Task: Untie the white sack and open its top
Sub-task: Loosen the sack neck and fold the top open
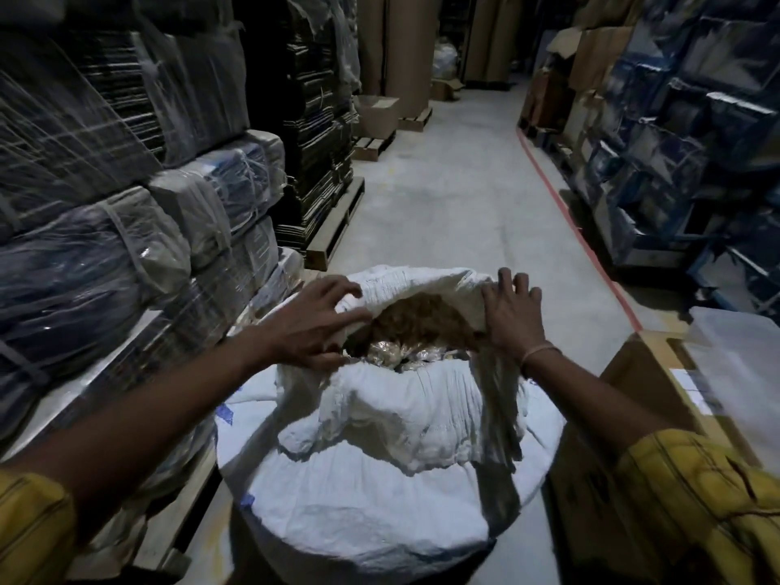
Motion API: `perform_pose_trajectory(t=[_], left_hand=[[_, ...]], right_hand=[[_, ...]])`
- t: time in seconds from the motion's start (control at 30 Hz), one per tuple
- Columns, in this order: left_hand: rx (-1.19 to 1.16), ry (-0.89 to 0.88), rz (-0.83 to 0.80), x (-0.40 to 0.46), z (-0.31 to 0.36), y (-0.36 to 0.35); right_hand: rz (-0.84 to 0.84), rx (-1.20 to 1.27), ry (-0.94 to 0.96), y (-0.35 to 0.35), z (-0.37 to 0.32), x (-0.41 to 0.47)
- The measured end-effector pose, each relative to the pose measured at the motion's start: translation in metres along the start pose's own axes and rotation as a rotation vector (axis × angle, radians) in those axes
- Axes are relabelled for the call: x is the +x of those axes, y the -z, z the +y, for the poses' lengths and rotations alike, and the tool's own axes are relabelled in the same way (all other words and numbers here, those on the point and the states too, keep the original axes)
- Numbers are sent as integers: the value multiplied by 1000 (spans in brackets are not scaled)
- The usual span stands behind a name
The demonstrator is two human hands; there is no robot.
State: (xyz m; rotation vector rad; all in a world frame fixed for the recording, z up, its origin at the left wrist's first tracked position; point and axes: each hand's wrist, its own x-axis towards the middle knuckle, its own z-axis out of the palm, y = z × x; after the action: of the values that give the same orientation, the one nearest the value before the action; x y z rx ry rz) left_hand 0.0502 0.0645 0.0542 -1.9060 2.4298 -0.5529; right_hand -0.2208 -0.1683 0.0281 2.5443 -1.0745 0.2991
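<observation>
Two yellow sleeves enter at the 7 and 5 o'clock corners, and bare forearms reach forward from them over the white sack (pixel 380 479). The sack stands upright on the floor (pixel 456 213) in the near centre of the aisle, its top already open, the crumpled rim folded outward around the mouth. Inside, brown material (pixel 422 323) and shiny wrapped pieces show.

The left hand (pixel 312 327) sits at the 9 o'clock side of the mouth, its fingers (pixel 350 318) curled and spread over the rim; whether they pinch the cloth cannot be told because of blur. The right hand (pixel 513 318) rests at the 3 o'clock side, palm down, fingers (pixel 504 280) apart and pressed flat on the rim. A thin band (pixel 542 354) circles that wrist.

At 4 o'clock, just beside the sack, stands a cardboard box (pixel 645 399). At 9 o'clock, plastic-wrapped bundles (pixel 105 247) are stacked on pallets. Further up the aisle, a red line (pixel 578 230) runs along the floor at 2 o'clock, beside blue-wrapped goods (pixel 683 141). At 12 o'clock, tall brown rolls (pixel 409 48) stand at the far end.
</observation>
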Motion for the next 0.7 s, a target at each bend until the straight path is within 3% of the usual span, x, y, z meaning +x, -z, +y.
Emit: perform_pose_trajectory(t=[0.07,0.13,0.2,0.3,0.37,0.53,0.63,0.7], left_hand=[[-3,-132,59,13,22,-8],[-59,-117,-27,30,39,-16],[-103,59,-153,42,41,-27],[-32,379,-272,47,20,-37],[47,467,-440,44,4,-41],[305,312,-687,17,-24,-69],[411,256,-707,5,-39,-70],[436,228,-687,2,-42,-69]], right_hand=[[180,92,83,6,-19,-4],[110,271,146,8,-42,-9],[-32,303,132,0,-57,-13],[-232,57,-65,-16,-49,-5],[-370,-30,-115,-31,-34,-1],[-586,-139,75,-32,2,0],[-710,-263,-138,-44,29,2],[-669,-642,-270,-42,31,-2]])
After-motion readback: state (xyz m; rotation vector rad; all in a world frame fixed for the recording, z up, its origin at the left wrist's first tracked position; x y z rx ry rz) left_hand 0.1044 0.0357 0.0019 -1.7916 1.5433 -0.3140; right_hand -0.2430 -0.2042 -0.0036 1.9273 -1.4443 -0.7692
